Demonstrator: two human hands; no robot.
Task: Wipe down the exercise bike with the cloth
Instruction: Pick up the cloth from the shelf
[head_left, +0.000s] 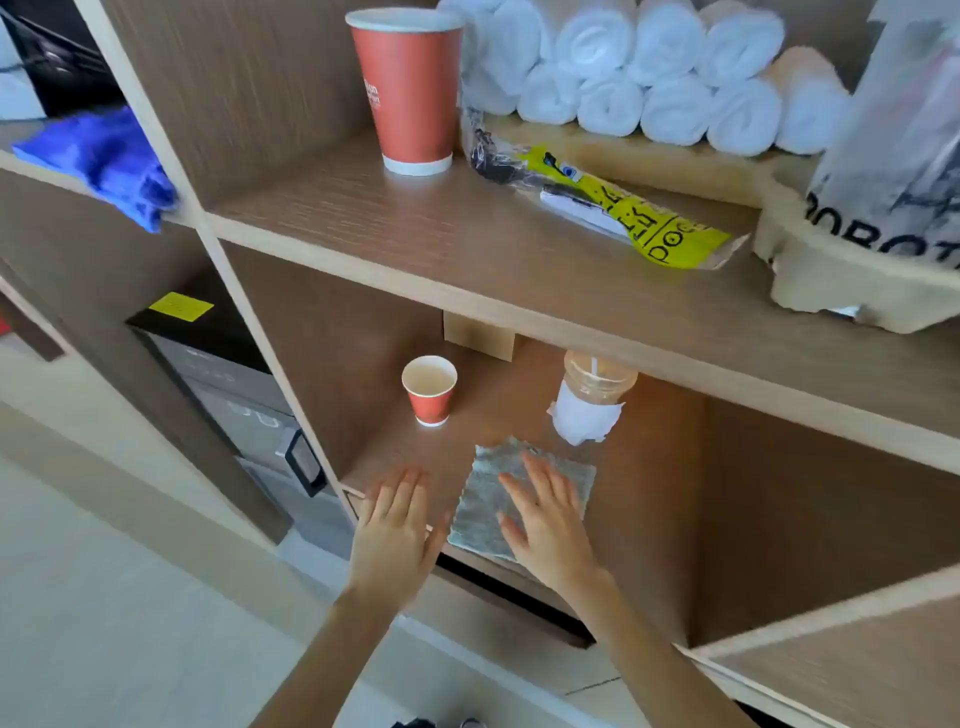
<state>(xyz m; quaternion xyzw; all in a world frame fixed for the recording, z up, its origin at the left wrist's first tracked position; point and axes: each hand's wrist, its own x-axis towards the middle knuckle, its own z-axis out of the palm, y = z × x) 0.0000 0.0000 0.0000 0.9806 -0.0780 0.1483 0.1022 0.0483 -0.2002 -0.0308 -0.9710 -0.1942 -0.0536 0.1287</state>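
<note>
A folded grey cloth (485, 499) lies flat near the front edge of the lower wooden shelf (649, 519). My right hand (545, 525) lies over the cloth with fingers straight and spread, palm down. My left hand (395, 530) is just left of the cloth, also flat with straight fingers, over the shelf's front edge and apart from the cloth. The exercise bike is not in view.
On the lower shelf stand a small red paper cup (429, 388) and a plastic cup wrapped in tissue (589, 402) behind the cloth. The upper shelf holds a tall red cup (410, 88), rolled white towels (649, 67), a yellow packet (618, 208) and a bag in a cardboard tray (841, 280). A blue cloth (104, 161) lies at left.
</note>
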